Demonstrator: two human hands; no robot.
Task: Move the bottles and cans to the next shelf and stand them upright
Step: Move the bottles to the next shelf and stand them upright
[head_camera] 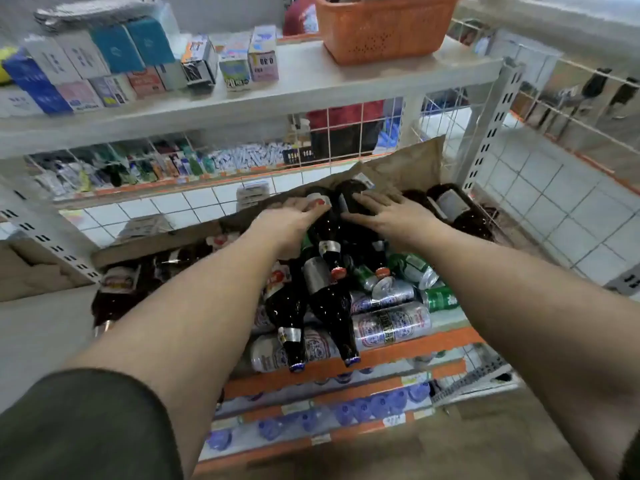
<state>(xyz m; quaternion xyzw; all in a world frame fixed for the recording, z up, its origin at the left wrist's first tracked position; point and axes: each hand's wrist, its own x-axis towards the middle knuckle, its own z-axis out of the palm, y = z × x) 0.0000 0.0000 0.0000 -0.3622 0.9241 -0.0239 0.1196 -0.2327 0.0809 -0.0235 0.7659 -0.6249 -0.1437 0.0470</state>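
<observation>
Several dark glass bottles and silver (391, 327) and green cans (440, 297) lie in a heap on the middle shelf (408, 348). My left hand (291, 220) curls over a lying dark bottle with a red and white label (325, 233), whose cap points toward me. My right hand (384, 211) rests with spread fingers on the neighbouring dark bottle (349, 190). Two more bottles (332, 313) slope down to the shelf's front edge. Other bottles lie at the left (117, 282) and at the back right (450, 202).
Brown cardboard (408, 168) lines the back of the shelf. The upper shelf (311, 84) holds small boxes and an orange basket (384, 26). A white wire grid (519, 150) closes the right side. Blue-capped water bottles (346, 410) fill the shelves below.
</observation>
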